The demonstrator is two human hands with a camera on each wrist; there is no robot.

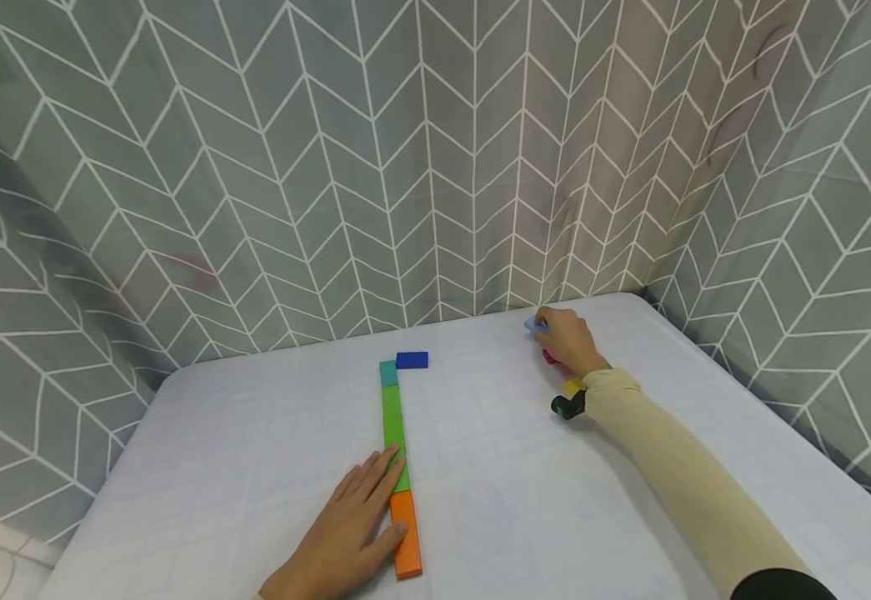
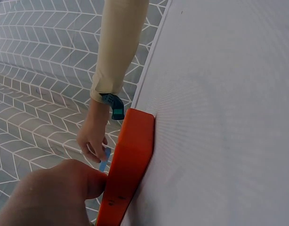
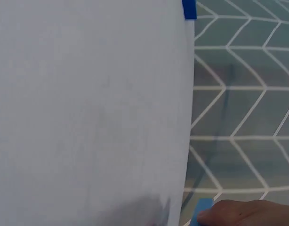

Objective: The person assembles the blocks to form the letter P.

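Observation:
A line of flat blocks runs up the white table: an orange block [image 1: 407, 533] nearest me, green blocks [image 1: 393, 429] and a teal block [image 1: 388, 373], with a dark blue block [image 1: 412, 360] beside its far end. My left hand [image 1: 356, 533] lies flat with straight fingers against the orange block [image 2: 128, 165] and the green one. My right hand [image 1: 566, 340] at the far right pinches a light blue block [image 1: 534, 326], whose corner [image 3: 201, 210] shows under the fingers. A pink block [image 1: 548, 357] and a yellow block [image 1: 572, 386] lie partly hidden under that hand and wrist.
The white table [image 1: 495, 500] is enclosed by a grey chevron-patterned curtain [image 1: 435, 167] at the back and both sides. The table's left edge and front left corner drop off to the floor. A dark strap [image 1: 568, 406] sits on my right wrist.

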